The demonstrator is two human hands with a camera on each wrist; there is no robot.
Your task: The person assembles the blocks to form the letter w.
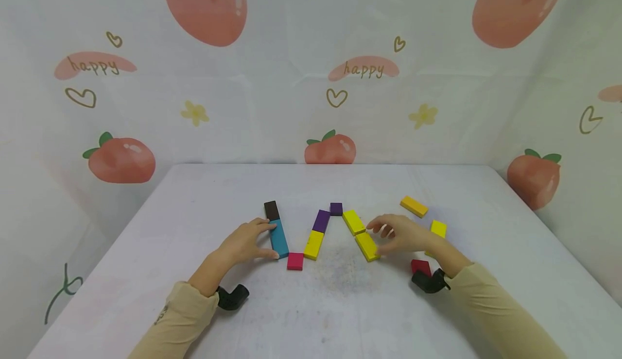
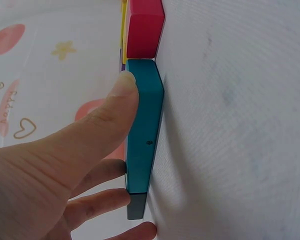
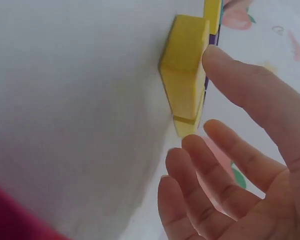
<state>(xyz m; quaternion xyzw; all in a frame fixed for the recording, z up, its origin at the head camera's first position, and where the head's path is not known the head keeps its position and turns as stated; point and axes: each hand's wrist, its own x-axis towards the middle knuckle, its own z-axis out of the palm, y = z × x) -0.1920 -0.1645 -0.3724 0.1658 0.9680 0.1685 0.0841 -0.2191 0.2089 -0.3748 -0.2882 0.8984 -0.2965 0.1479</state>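
- The person's left hand (image 1: 245,243) is pinching the flat teal wooden block (image 1: 279,238) lying on the white tabletop (image 1: 311,316), thumb on its near side and fingers curling against the far side.
- A small crimson square block (image 1: 295,261) is sitting just at the teal block's near end, touching it in the left wrist view.
- The right hand (image 1: 400,235) is hovering with relaxed, spread fingers, thumb tip resting against the near yellow rectangular block (image 1: 366,246); it is gripping nothing.
- A dark red block (image 1: 420,266) is lying by the right wrist.
- Farther back, a dark brown block (image 1: 271,210) is continuing the teal one's line.
- Beyond, a purple block (image 1: 321,221) and another yellow block (image 1: 353,222) are forming a zigzag.
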